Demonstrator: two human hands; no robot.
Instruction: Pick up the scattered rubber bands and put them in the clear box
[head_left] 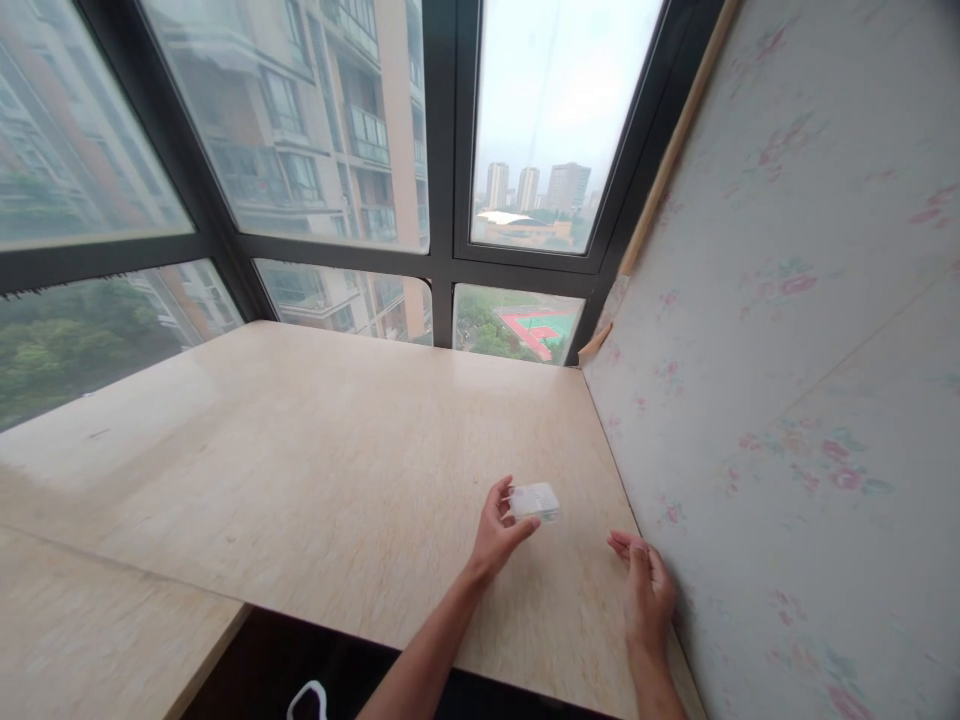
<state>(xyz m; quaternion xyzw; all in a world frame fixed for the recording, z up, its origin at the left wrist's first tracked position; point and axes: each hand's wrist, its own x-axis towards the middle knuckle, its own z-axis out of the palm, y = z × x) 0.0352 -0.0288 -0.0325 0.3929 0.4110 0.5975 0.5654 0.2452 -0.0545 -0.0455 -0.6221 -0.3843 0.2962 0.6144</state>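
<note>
My left hand (498,530) pinches a small clear plastic box (535,500) between thumb and fingers, just above the light marble-look counter (315,470). My right hand (646,590) hovers to the right of it, close to the wall, fingers loosely stretched and holding nothing. The box is flat and rectangular, and I cannot make out its contents.
A floral wallpapered wall (795,380) rises along the counter's right edge. Dark-framed windows (442,200) close the far and left sides. The counter's front edge drops to a dark gap with a white handle-like loop (307,697) below.
</note>
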